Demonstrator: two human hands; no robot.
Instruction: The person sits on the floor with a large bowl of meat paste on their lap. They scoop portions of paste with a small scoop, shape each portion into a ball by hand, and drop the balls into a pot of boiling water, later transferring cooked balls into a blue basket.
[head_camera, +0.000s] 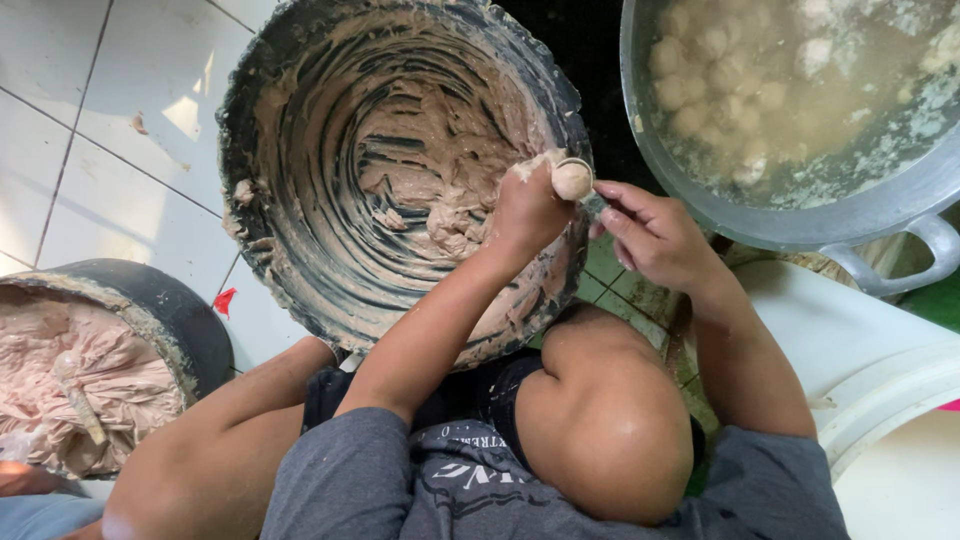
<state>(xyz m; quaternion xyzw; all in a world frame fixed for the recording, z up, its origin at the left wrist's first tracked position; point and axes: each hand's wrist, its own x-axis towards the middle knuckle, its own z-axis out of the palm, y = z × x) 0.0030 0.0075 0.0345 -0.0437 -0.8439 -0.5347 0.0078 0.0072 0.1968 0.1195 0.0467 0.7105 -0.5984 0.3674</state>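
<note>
My left hand (528, 208) is closed around a lump of beige paste and squeezes a round ball (572, 180) out at the top of the fist, over the rim of a large black tub (300, 60). The tub is smeared inside with the same paste (440, 200). My right hand (650, 232) grips a small spoon (592, 200) whose bowl touches the ball from the right. A big metal pot (800, 228) at the upper right holds cloudy water with several pale balls (700, 90) floating in it.
A second black tub (170, 310) with pinkish paste stands at the lower left on white floor tiles (120, 130). A white plastic container (880, 390) sits at the lower right. My knees frame the main tub.
</note>
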